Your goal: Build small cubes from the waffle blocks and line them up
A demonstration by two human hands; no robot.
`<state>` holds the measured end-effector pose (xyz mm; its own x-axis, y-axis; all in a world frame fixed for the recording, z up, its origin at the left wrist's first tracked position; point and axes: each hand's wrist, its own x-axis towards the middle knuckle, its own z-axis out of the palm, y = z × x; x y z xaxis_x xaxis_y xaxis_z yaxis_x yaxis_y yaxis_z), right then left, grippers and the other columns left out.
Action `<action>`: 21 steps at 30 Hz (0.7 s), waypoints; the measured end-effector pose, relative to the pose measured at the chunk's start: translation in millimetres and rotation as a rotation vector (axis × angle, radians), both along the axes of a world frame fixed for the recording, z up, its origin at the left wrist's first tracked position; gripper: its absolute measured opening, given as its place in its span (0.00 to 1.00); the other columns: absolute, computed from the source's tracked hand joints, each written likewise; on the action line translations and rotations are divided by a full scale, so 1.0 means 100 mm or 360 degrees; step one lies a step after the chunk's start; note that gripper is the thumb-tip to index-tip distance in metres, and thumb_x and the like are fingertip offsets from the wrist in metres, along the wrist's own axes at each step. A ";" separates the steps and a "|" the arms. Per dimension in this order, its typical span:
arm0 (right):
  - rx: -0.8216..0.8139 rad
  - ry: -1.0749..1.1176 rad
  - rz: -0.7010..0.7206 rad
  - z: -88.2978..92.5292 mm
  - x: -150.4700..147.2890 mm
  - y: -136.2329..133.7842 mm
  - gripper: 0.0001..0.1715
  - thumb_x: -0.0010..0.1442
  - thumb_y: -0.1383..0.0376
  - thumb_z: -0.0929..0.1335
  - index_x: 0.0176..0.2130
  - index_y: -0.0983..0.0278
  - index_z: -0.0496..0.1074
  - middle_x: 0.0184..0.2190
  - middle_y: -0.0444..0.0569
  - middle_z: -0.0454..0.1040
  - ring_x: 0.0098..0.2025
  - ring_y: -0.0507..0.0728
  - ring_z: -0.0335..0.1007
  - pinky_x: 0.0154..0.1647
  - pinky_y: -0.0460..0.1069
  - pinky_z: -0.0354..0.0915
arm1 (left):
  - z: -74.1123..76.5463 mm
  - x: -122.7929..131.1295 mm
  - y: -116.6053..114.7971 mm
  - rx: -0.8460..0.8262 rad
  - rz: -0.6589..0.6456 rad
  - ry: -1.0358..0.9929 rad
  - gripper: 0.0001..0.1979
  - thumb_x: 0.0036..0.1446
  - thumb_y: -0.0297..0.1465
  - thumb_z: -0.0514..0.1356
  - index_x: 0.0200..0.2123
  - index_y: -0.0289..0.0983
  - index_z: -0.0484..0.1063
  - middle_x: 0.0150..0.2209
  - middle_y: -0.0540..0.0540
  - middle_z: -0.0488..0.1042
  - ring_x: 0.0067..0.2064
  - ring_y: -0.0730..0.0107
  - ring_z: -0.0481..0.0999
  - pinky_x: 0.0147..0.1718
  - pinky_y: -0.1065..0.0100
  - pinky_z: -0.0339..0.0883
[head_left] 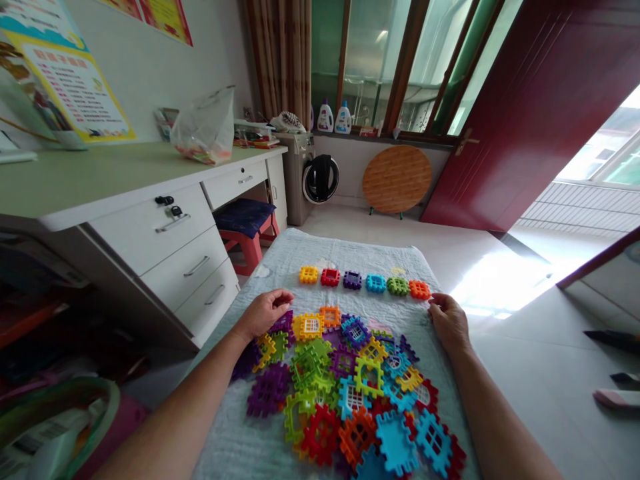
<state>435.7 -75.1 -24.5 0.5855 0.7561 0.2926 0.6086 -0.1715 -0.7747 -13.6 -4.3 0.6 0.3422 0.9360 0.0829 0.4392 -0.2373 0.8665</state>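
Row of six interlocking blocks (369, 283).
Left hand (265, 312) near purple panel (283, 323); right hand (450, 321) beside orange block (419, 289) (cannot tell either's grip).

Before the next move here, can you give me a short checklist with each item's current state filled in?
1. Six blocks in a row, apart from the pile: ok.
2. Pieces in the pile lying separately: not ok, many overlap.
3. Left hand away from the row: ok, it is by the purple piece at the pile's far left.
4. Right hand at the row's right end: ok, fingertips beside the orange block.
5. Right grip off that block: cannot tell, contact is unclear.
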 end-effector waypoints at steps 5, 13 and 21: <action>-0.0042 -0.0042 0.0012 0.01 -0.01 0.01 0.21 0.48 0.58 0.64 0.41 0.64 0.73 0.26 0.47 0.74 0.26 0.55 0.69 0.30 0.49 0.63 | -0.01 -0.01 0.00 -0.0010 -0.0010 0.0012 0.13 0.50 0.37 0.57 0.38 0.37 0.72 0.37 0.45 0.78 0.40 0.62 0.76 0.43 0.63 0.69; -0.0075 -0.0004 0.0021 0.00 0.01 0.04 0.21 0.48 0.58 0.64 0.40 0.63 0.73 0.26 0.47 0.74 0.28 0.56 0.69 0.30 0.49 0.63 | -0.01 0.00 0.01 -0.0008 -0.0003 0.0040 0.14 0.50 0.37 0.58 0.39 0.37 0.73 0.38 0.46 0.78 0.41 0.63 0.76 0.44 0.63 0.69; -0.0106 0.0024 0.0021 0.03 -0.02 0.03 0.20 0.48 0.58 0.64 0.41 0.63 0.72 0.27 0.46 0.74 0.28 0.55 0.69 0.31 0.49 0.62 | -0.01 0.00 0.01 0.0006 -0.0012 0.0053 0.13 0.51 0.36 0.58 0.39 0.37 0.72 0.38 0.46 0.77 0.40 0.64 0.76 0.42 0.65 0.69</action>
